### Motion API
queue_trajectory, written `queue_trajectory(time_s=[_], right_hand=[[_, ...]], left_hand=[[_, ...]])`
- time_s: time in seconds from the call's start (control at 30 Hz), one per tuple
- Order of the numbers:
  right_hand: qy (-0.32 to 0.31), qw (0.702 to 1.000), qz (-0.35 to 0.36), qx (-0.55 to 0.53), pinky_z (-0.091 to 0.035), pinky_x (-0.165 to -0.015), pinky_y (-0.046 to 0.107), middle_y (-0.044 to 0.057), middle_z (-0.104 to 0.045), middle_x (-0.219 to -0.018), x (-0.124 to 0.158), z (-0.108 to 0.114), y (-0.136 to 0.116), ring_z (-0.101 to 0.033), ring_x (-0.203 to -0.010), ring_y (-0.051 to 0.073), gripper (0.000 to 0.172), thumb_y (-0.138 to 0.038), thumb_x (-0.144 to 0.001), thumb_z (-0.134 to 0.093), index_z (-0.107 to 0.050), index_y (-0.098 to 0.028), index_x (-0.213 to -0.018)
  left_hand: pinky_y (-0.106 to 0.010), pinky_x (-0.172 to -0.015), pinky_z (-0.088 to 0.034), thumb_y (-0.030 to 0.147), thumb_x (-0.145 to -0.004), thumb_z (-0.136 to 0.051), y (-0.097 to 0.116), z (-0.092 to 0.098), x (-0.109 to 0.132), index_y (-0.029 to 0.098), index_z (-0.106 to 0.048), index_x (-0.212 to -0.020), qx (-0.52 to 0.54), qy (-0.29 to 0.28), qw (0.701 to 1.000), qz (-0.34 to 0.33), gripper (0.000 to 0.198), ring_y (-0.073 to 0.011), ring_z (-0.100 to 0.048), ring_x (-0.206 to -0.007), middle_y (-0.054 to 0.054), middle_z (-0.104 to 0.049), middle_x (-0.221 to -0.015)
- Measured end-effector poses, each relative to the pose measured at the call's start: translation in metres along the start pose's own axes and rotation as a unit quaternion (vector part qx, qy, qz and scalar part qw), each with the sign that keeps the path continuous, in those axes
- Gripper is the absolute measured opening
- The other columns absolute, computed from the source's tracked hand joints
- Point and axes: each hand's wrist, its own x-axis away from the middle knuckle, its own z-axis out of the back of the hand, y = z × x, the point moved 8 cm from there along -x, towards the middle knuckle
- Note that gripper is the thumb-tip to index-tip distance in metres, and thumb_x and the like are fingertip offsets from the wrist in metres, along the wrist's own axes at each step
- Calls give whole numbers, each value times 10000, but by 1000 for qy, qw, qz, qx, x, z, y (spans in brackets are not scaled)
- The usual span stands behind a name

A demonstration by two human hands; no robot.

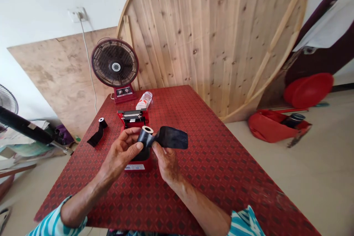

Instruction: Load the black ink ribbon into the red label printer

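My left hand [124,149] is closed around a small roll of black ribbon [144,136] with a white core. A loose black strip runs off the roll to the right, pinched near the roll by my right hand [167,160]. Just below and behind both hands stands a small red label printer [145,166] with its lid raised and rollers showing at the top. The hands hide much of its middle. A second black ribbon roll [103,122], partly unwound, lies on the table to the left.
A patterned red cloth covers the table [215,162]. At its back are a dark red fan [114,66] and a clear plastic bottle [145,100] lying down. Behind leans a large round wooden board [210,37]. A red bag [265,125] sits on the floor at right.
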Motion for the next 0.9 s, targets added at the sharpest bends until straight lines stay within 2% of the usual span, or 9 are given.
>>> queue_trajectory(time_s=[0.13,0.2,0.3,0.43,0.53,0.63,0.77,0.9], right_hand=[[-14,1000,3,19,-525,-715,303,20,-699,-778,-3,0,-5,-643,-759,181,266,-443,-826,-565,-685,-208,-854],[-13,999,0,44,-505,-668,279,12,-670,-725,-4,2,-6,-612,-701,159,252,-428,-813,-583,-677,-195,-819],[-23,998,-3,62,-469,-616,244,-6,-627,-682,-5,1,-6,-560,-640,125,240,-416,-805,-597,-660,-186,-777],[-37,998,-2,58,-424,-560,220,-24,-580,-640,-6,-3,-5,-500,-583,99,255,-422,-816,-582,-626,-188,-726],[-39,996,15,80,-420,-564,224,-20,-575,-645,-6,-4,-9,-497,-589,103,259,-414,-817,-581,-617,-185,-702],[-48,994,29,93,-417,-574,232,-11,-582,-677,-5,-6,-12,-505,-614,113,263,-408,-838,-552,-617,-188,-708],[-49,993,39,101,-397,-566,229,-25,-538,-645,-5,-4,-10,-476,-592,104,290,-401,-868,-519,-575,-198,-669],[-42,994,77,69,-472,-756,266,14,-636,-902,-7,1,-9,-591,-816,139,222,-372,-901,-474,-636,-223,-869]], left_hand=[[-291,-747,-523,196,-663,-792,-2,8,2,237,-581,-1221,-39,-36,998,28,597,-205,-662,-845,-81,-691,-1049],[-276,-722,-525,173,-648,-794,-8,12,3,241,-614,-1170,-33,-47,998,37,556,-186,-659,-803,-64,-689,-1024],[-239,-638,-516,172,-646,-791,-14,16,4,217,-650,-1020,-14,-60,997,42,402,-139,-638,-681,-32,-683,-882],[-215,-568,-490,237,-654,-796,-11,10,4,191,-625,-953,-24,-84,995,51,347,-107,-604,-590,-21,-660,-821],[-204,-531,-469,310,-643,-806,-8,8,1,172,-611,-891,-54,-75,994,60,344,-103,-587,-557,-16,-654,-756],[-193,-478,-430,359,-695,-765,-8,8,-1,166,-594,-840,-91,-55,992,70,296,-91,-554,-479,0,-639,-647],[-212,-543,-470,328,-690,-770,-5,7,0,165,-606,-833,-100,-53,991,74,272,-113,-605,-560,-11,-668,-702],[-260,-631,-515,310,-651,-796,10,20,-1,173,-606,-852,-100,-23,992,71,308,-164,-656,-671,-8,-697,-764]])
